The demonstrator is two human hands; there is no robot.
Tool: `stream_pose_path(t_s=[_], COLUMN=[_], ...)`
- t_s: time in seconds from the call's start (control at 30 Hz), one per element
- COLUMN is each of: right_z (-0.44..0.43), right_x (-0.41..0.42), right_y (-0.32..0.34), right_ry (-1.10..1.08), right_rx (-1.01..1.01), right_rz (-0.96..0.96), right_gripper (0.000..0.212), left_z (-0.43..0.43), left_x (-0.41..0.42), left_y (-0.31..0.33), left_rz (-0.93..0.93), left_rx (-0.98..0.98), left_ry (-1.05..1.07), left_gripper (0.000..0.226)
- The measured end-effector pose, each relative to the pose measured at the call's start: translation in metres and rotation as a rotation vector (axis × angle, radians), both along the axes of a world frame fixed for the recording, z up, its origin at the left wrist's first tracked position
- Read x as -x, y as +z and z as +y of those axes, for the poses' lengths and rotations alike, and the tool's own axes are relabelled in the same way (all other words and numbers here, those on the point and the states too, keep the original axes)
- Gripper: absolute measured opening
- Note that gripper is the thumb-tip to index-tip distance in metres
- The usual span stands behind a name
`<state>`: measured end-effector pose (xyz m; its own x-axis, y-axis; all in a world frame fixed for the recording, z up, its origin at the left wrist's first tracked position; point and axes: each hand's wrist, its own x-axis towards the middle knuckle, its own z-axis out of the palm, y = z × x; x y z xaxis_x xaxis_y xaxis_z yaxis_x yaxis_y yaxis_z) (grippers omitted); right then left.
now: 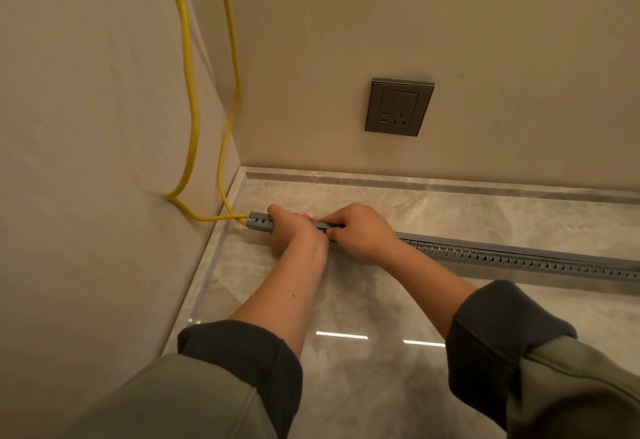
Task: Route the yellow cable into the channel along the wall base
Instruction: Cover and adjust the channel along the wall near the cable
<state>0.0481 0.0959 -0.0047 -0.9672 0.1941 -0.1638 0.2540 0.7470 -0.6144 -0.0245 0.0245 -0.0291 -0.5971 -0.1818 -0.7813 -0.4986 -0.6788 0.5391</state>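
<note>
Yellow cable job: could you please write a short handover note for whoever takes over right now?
Left hand: fingers curled over the grey slotted channel near its left end.
Right hand: grips the channel right beside it.
Yellow cable: two strands hang down by the left wall and reach the channel's left end.
The channel lies on the floor tile, apart from the back wall.
Done: cable started at the left end.
Left: no yellow shows in the channel right of the hands; it likely needs feeding along there.

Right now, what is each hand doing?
Left hand: curled over the grey slotted plastic channel near its left end, gripping it.
Right hand: gripping the same channel just beside it.
</note>
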Motion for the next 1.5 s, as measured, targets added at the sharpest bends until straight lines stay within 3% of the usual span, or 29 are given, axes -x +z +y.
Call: stream_pose_path(t_s=[0.2,0.37,0.57,0.77,0.87,0.93,1.07,1.23,1.4,1.5], right_z=[0.015,0.032,0.033,0.035,0.055,0.066,0.071,0.09,0.09,0.094], right_x=[-0.009,-0.029,-0.028,-0.029,-0.044,-0.052,-0.058,-0.071,-0.076,-0.077], right_y=[0.001,-0.015,-0.014,-0.01,-0.01,-0.011,-0.012,-0.005,-0.012,-0.007], right_ry=[0.188,0.154,0.153,0.196,0.129,0.111,0.193,0.161,0.179,0.244], right_rx=[-0.126,-0.507,-0.439,-0.383,-0.441,-0.504,-0.416,-0.339,-0.388,-0.337], right_rz=[0.07,0.203,0.238,0.194,0.284,0.293,0.259,0.218,0.187,0.15], right_gripper=[0.027,0.024,0.02,0.018,0.038,0.032,0.025,0.037,0.024,0.021], left_z=[0.0,-0.001,0.005,0.014,0.017,0.023,0.047,0.057,0.068,0.069], left_x=[0.002,0.002,-0.022,-0.031,-0.029,-0.033,-0.06,-0.065,-0.075,-0.075], left_y=[0.002,0.004,-0.002,0.006,0.008,0.007,0.004,0.009,0.01,0.007], left_rz=[-0.04,-0.04,0.17,0.032,0.036,0.082,0.165,0.089,0.14,0.06], left_rx=[0.044,0.054,-0.298,-0.188,-0.194,-0.234,-0.367,-0.313,-0.317,-0.274], left_ry=[-0.013,-0.042,-0.075,-0.102,-0.038,0.021,-0.006,-0.048,0.014,-0.004], left_gripper=[0.042,0.044,0.035,0.038,0.035,0.035,0.037,0.037,0.04,0.036])
